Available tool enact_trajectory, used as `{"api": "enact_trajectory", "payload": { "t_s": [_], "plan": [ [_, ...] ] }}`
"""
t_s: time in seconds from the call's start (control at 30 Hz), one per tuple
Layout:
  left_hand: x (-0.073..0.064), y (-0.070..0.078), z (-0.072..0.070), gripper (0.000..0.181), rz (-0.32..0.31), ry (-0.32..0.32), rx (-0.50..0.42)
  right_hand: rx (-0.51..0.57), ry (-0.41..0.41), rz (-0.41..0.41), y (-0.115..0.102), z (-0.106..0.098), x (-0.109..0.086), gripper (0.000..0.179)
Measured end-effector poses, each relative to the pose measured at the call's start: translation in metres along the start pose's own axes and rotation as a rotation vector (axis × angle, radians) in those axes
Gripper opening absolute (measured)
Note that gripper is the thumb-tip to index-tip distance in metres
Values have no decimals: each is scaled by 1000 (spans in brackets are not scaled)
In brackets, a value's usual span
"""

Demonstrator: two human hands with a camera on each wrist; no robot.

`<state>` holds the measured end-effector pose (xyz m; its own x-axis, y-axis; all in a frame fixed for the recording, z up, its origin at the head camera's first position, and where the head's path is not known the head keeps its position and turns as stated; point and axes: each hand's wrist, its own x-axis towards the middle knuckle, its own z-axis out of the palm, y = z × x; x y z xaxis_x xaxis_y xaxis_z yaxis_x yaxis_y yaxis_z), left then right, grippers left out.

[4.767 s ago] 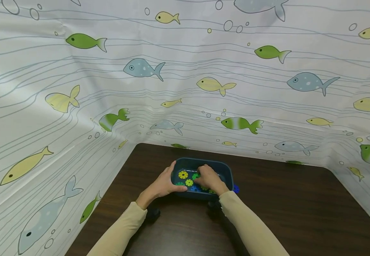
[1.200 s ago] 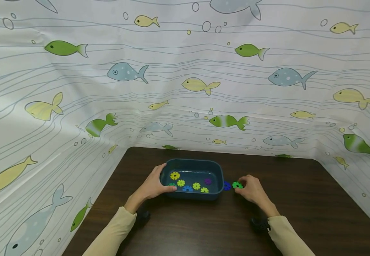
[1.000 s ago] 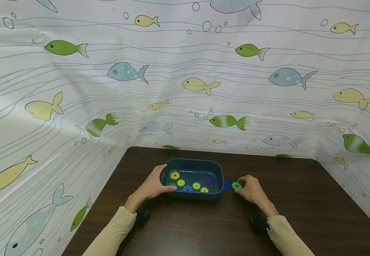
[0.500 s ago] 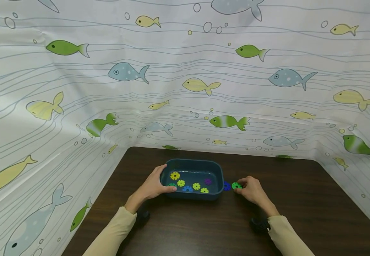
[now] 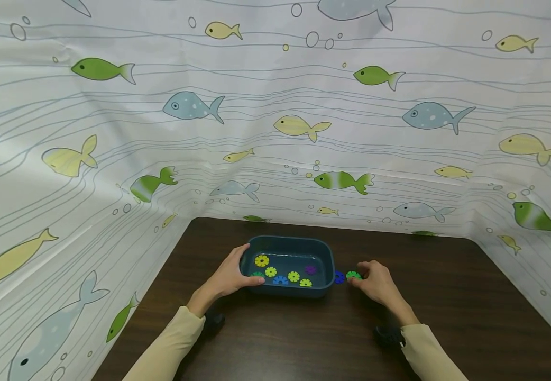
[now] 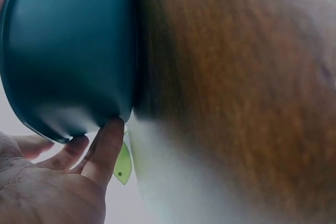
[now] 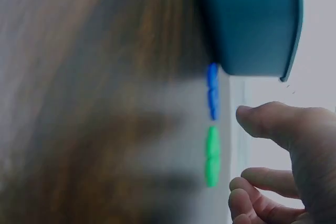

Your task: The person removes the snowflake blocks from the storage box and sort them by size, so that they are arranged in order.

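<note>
A dark blue plastic bin (image 5: 292,246) stands on the table with several notched flower-shaped discs in it. My left hand (image 5: 229,276) holds its left end, thumb over the front rim; the left wrist view shows fingertips against the outer wall (image 6: 68,51). To the right of the bin, a blue notched disc (image 5: 339,277) and a green notched disc (image 5: 354,275) lie flat side by side. My right hand (image 5: 376,281) hovers at the green disc's right side. In the right wrist view, thumb and fingers are spread apart, off the green disc (image 7: 212,157).
Inside the bin are yellow discs (image 5: 262,260), a blue disc (image 5: 280,280), a purple disc (image 5: 311,270) and a partly hidden green disc (image 5: 258,274). A fish-patterned sheet (image 5: 299,153) rises behind and beside the dark wooden table (image 5: 275,333).
Earlier my right hand was inside the bin; then it brought a green disc out beside the blue one. Now its fingers have parted from the disc. My left hand has kept its hold.
</note>
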<state>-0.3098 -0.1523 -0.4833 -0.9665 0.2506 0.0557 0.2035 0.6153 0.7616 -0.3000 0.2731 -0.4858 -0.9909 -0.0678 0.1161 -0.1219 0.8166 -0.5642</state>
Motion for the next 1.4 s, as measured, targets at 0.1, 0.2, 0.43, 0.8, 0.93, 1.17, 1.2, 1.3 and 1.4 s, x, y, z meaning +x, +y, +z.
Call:
{"api": "enact_trajectory", "payload": {
  "t_s": [0.1, 0.2, 0.43, 0.8, 0.93, 1.17, 1.2, 1.3, 1.4],
  "plan": [
    [0, 0, 0, 117, -4, 1, 2, 20, 43, -30, -9, -1, -1, 54],
    [0, -1, -1, 118, -2, -2, 4, 42, 94, -66, -22, -2, -1, 50],
    [1, -2, -2, 123, 21, -17, -7, 89, 144, -154, -57, 1, 2, 43],
    [1, -3, -2, 122, 22, -15, -30, 58, -25, -316, -102, 23, 19, 38],
    [0, -1, -2, 122, 19, -19, -22, 89, -114, -327, -111, 33, 25, 37],
    [-1, 0, -2, 120, 3, -15, -36, 44, -287, -341, -125, 45, 38, 43],
    [-1, 0, -2, 120, 6, -13, -35, 33, -311, -343, -127, 47, 40, 43],
    [-2, 1, -2, 120, 7, -14, -43, 12, -370, -353, -132, 52, 45, 42],
    [-2, 1, -2, 119, 9, -13, -47, -6, -414, -383, -136, 59, 48, 36]
  ]
}}
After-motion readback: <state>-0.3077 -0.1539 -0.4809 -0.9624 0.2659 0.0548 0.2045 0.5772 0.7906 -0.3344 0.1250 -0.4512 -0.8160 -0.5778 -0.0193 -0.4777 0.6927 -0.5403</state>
